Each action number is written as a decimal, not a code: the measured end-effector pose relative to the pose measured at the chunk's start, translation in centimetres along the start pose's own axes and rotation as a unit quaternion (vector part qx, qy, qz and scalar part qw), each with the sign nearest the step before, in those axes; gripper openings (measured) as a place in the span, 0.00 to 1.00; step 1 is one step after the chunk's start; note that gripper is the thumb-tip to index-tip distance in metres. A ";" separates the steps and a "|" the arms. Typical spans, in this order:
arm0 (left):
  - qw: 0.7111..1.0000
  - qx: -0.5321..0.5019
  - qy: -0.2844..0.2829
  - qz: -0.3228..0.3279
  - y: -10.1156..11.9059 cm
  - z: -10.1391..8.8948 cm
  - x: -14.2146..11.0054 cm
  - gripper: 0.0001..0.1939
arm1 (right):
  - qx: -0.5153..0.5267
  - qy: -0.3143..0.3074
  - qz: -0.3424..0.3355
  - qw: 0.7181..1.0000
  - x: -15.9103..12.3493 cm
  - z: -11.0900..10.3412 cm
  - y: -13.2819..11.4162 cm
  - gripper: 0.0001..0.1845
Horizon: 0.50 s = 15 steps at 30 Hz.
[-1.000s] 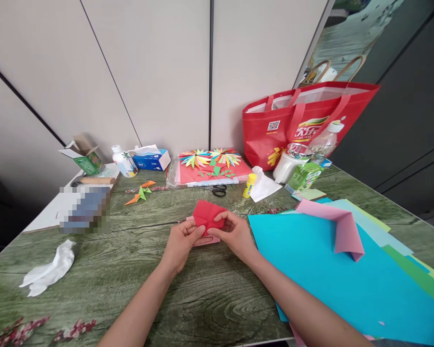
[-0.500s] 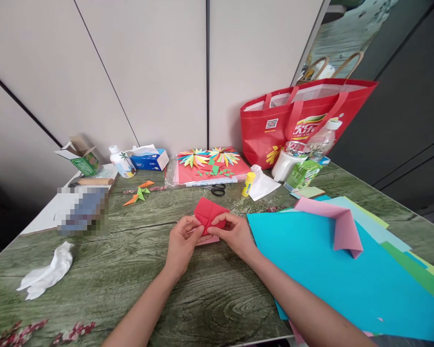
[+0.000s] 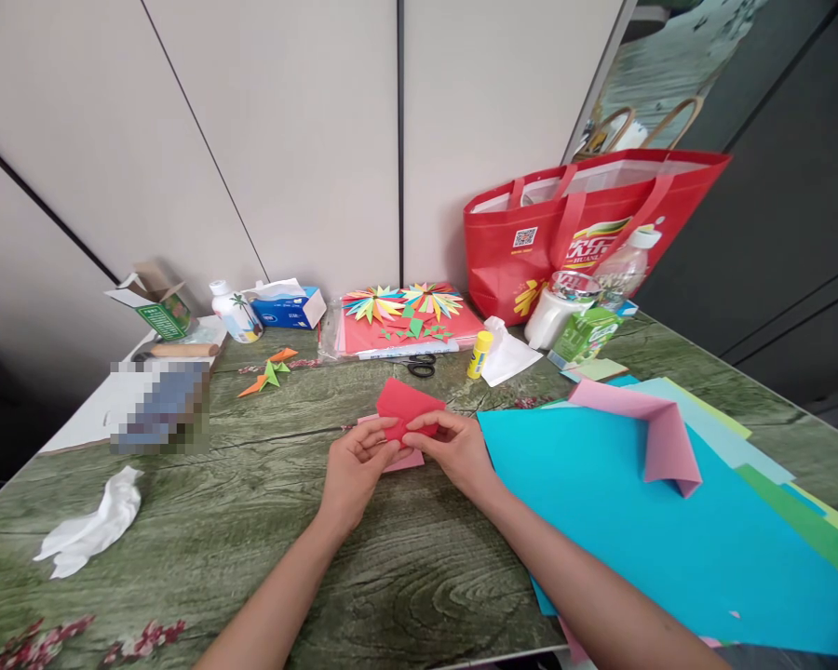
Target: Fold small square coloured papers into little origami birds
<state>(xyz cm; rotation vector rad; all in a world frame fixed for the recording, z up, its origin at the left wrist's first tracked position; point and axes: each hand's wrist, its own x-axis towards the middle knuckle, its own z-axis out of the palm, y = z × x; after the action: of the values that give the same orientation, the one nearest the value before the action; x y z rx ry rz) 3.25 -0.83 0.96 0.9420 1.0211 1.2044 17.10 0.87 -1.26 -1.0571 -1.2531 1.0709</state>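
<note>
A piece of red folded paper [image 3: 409, 402] is held between both hands at the middle of the table. My left hand [image 3: 356, 465] pinches its near left edge, thumb and fingers closed. On the near right edge my right hand [image 3: 457, 451] grips it the same way, and the two thumbs almost meet. Under the hands a piece of pink paper [image 3: 406, 462] lies on the table, partly hidden. Just beyond are black-handled scissors [image 3: 421, 366] and a yellow glue stick [image 3: 479, 355].
Blue paper sheets [image 3: 628, 530] with a folded pink strip [image 3: 670, 437] lie to the right. A red bag [image 3: 517, 251], a jar [image 3: 555, 316] and folded-paper stars [image 3: 373, 304] stand or lie at the back. Crumpled tissue [image 3: 94, 526] and orange-green paper pieces [image 3: 271, 374] are on the left.
The near edge of the red paper has folded up and away from me, so its creased lower part is now covered. More of the pink paper shows beneath. Both hands have barely shifted.
</note>
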 end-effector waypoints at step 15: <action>0.996 -0.077 -0.030 -0.037 0.1 0.0 0.1 0.12 | -0.001 -0.006 -0.006 1.000 0.1 -0.1 -0.1 0.05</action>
<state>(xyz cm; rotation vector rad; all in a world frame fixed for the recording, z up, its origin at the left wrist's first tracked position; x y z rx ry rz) 3.25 -0.75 1.10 0.8079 0.8940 1.1687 17.22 0.92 -1.13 -1.0440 -1.2691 1.0691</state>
